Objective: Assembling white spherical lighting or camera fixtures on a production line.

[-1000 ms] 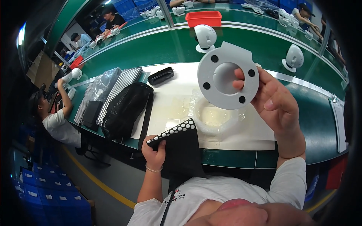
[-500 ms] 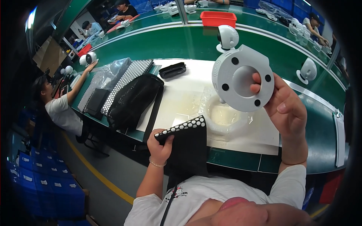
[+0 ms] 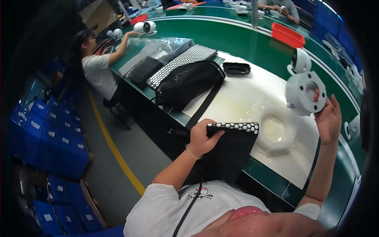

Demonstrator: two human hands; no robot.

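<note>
The right hand [image 3: 328, 118] holds a white round flange [image 3: 305, 93], a disc with a wide centre hole and small holes round its face, lifted above the right part of the worktop [image 3: 241, 93]. Its fingers are closed on the rim, with one fingertip showing through the centre hole. The left hand [image 3: 200, 138] is clenched on the top edge of a black pouch with a white-dotted band [image 3: 231, 152], which hangs over the worktop's near edge against the person's body.

To do this handling well, the flange wants a grip at the rim rather than through the hole, so the face stays open to view; the disc is tilted, and a light pinch could let it swing. The pouch looks soft, so a firm hold at its stiff upper band seems the safest way to keep it from folding.

Directly under the raised flange sits a clear plastic ring-shaped tray [image 3: 276, 132] on the white mat, close to the near edge. A small white domed camera unit [image 3: 301, 61] stands just behind the flange toward the far edge. A black bag [image 3: 187, 83] with a strap lies toward the left end, and a small black case [image 3: 236, 68] lies behind it. The bare white mat between the bag and the tray gives the most open room; the near edge is crowded by the pouch.
</note>
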